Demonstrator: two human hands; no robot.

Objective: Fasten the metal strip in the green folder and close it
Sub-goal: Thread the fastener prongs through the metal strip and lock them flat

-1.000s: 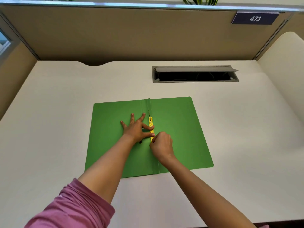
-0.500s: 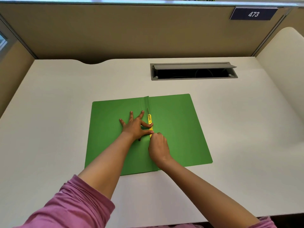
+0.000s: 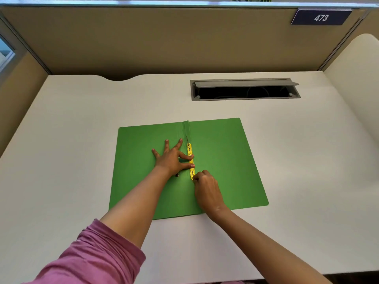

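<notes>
Metal strip (image 3: 191,160), yellow, lies along spine of green folder (image 3: 223,160), which is open flat at desk (image 3: 82,140) centre. Left hand (image 3: 172,158) spread flat on left leaf, thumb and forefinger pressing strip, gripping nothing. Right hand (image 3: 207,189) curled, fingertips pinching strip's near end; what exactly pinched, cannot tell. Step: fastening, likely near prong. Next, probably: bend thin upright prong (image 3: 187,139) at far end flat, then fold cover shut. Small dark piece (image 3: 177,175) near left wrist. Cable slot (image 3: 245,90) far right, well apart. Nothing blocks closing.

One green folder (image 3: 221,160), one yellow strip (image 3: 190,149), two hands.
</notes>
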